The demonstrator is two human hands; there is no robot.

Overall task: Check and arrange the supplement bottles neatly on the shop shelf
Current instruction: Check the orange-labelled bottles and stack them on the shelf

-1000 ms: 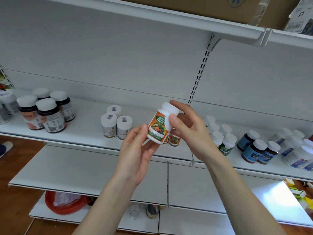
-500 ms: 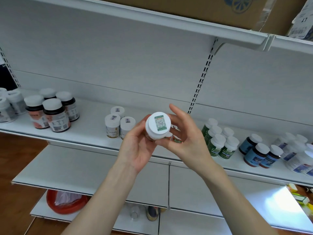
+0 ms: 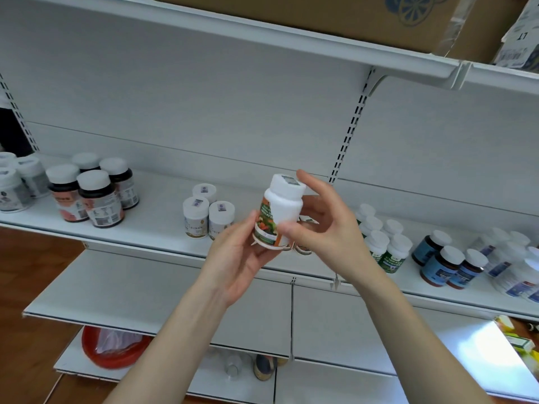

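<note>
— Bottle point(image 3: 281, 212): where does it lie from the fingers?
— Between them. The left hand point(image 3: 242, 258) curls round its base from the lower left. The right hand point(image 3: 326, 228) pinches the body, thumb in front and fingers behind near the cap.
— Long axis?
— Nearly upright, cap up, leaning slightly right.
— And the shelf point(image 3: 163, 225)?
— Beyond both hands, below the base. I judge the right hand nearer the open spot.

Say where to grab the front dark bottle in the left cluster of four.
Take the front dark bottle by its white cap, coming from the front and above. It stands upright near the shelf edge with its cap clear, while neighbouring dark bottles crowd its left and back, so a side grip on the body looks tight.
</note>
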